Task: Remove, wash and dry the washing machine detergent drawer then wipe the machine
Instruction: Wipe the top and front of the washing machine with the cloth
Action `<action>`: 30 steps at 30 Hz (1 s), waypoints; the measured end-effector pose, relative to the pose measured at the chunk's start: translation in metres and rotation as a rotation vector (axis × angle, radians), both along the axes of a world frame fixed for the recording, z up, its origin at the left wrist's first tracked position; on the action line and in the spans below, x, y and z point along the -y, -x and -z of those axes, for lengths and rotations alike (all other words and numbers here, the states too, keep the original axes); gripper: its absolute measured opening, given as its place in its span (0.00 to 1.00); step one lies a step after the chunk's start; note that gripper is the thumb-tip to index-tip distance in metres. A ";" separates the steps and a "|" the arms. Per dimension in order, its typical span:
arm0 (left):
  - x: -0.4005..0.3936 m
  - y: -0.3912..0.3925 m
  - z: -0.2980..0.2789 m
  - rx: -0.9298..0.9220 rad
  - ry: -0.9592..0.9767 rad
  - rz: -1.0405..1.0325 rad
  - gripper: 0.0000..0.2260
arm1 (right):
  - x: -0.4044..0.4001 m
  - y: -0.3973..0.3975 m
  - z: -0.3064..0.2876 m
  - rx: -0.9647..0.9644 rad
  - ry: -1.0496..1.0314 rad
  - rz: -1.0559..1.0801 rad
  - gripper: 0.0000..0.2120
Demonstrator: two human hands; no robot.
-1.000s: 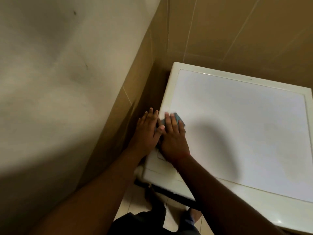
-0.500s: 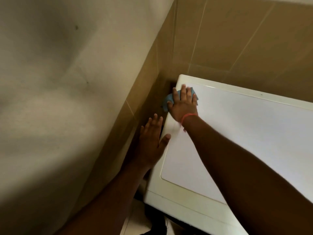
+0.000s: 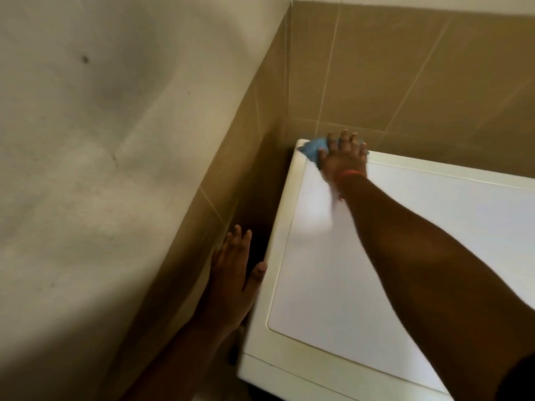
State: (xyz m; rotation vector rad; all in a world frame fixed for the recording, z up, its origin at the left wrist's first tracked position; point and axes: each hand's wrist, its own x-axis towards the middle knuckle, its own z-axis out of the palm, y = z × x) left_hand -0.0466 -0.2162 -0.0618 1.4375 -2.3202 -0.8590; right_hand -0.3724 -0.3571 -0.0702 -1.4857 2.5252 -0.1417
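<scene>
The white washing machine's flat top [image 3: 333, 270] fills the lower right, seen from above. A blue cloth [image 3: 314, 149] lies on its far left corner. My right hand [image 3: 344, 159] presses flat on the cloth with spread fingers; a red band circles the wrist. My left hand [image 3: 233, 273] rests with straight fingers against the machine's left side, its thumb on the top's edge. The detergent drawer is not in view.
A tan tiled wall [image 3: 405, 76] runs behind the machine and another tiled wall [image 3: 231, 175] stands close on its left, leaving a narrow dark gap. Pale plaster wall [image 3: 115, 140] rises above the tiles on the left.
My right hand has slid the blue cloth from the near left part of the top to the far left corner. My left hand stays at the left edge.
</scene>
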 end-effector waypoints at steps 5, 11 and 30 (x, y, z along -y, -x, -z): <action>0.001 0.007 -0.006 0.021 -0.007 0.007 0.35 | -0.096 0.106 0.008 -0.096 0.020 0.222 0.29; 0.002 0.022 -0.011 0.045 0.023 0.065 0.32 | -0.139 0.151 0.002 -0.014 -0.018 0.554 0.30; -0.027 0.109 -0.011 0.164 0.076 0.189 0.38 | -0.201 0.184 0.001 0.025 -0.046 0.564 0.30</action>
